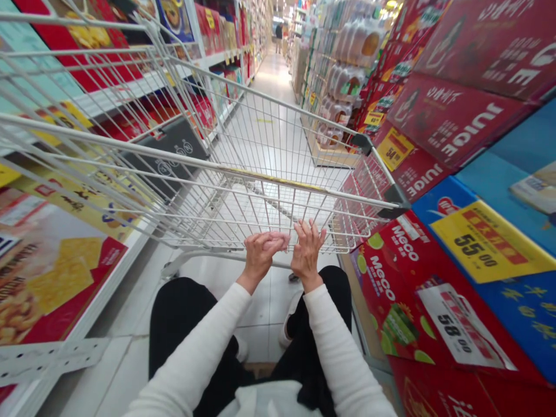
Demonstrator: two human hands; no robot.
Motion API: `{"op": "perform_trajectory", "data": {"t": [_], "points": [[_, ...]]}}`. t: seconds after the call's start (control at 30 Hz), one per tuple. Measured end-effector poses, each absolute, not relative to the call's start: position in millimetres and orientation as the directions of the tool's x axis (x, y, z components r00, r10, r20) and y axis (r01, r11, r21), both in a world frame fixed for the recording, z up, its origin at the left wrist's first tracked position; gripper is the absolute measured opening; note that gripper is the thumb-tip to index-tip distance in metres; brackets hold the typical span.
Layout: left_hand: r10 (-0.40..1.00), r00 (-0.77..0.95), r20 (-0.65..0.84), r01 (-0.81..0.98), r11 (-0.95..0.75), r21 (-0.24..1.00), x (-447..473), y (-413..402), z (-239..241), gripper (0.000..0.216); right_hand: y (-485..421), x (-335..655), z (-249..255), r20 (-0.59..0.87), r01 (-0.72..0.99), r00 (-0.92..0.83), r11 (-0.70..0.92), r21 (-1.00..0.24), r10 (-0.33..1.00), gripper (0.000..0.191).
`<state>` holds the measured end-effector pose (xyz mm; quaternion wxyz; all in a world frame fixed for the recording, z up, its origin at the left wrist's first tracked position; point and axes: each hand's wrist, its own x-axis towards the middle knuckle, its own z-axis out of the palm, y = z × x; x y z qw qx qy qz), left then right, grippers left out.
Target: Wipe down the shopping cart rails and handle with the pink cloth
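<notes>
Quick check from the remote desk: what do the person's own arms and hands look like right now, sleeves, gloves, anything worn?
Both arms wear long, plain white sleeves of a soft-looking fabric that end at the wrists. The left hand and right hand are bare: no gloves, and no rings, watch or bracelets that I can make out. The sleeves carry no visible logos, stripes or markings.

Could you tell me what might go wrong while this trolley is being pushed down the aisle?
The cart runs close to the red boxes stacked on the right; its corner could clip them. The right hand lies open on the wire rather than gripping, so steering may be weak. A person stands far ahead in the aisle.
</notes>
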<state>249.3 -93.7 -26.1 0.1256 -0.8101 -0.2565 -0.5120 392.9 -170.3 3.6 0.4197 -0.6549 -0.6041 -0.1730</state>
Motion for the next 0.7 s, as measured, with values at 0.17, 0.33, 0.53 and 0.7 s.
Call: {"op": "perform_trajectory", "data": {"t": [0.17, 0.33, 0.53, 0.7], "points": [[0.277, 0.304, 0.912, 0.561, -0.826, 0.064, 244.7, -86.5, -23.8, 0.020, -171.6, 394.9, 6.9, 0.740, 0.929, 0.198, 0.118, -0.351, 0.643, 0.052], [0.397, 0.094, 0.913, 0.600, -0.754, 0.266, 256.0, -70.3, -12.1, 0.015, -172.1, 393.8, 7.2, 0.742, 0.919, 0.203, 0.137, -0.370, 0.639, 0.052], [0.274, 0.456, 0.847, 0.425, -0.903, 0.063, 240.8, -68.5, -64.9, 0.019, -169.8, 402.1, 9.3, 0.692, 0.922, 0.184, 0.122, -0.368, 0.698, 0.050], [0.288, 0.591, 0.753, 0.428, -0.904, 0.010, 238.8, -43.8, -71.1, 0.026, -153.2, 415.6, 18.3, 0.628, 0.912, 0.182, 0.109, -0.396, 0.756, 0.047]]}}
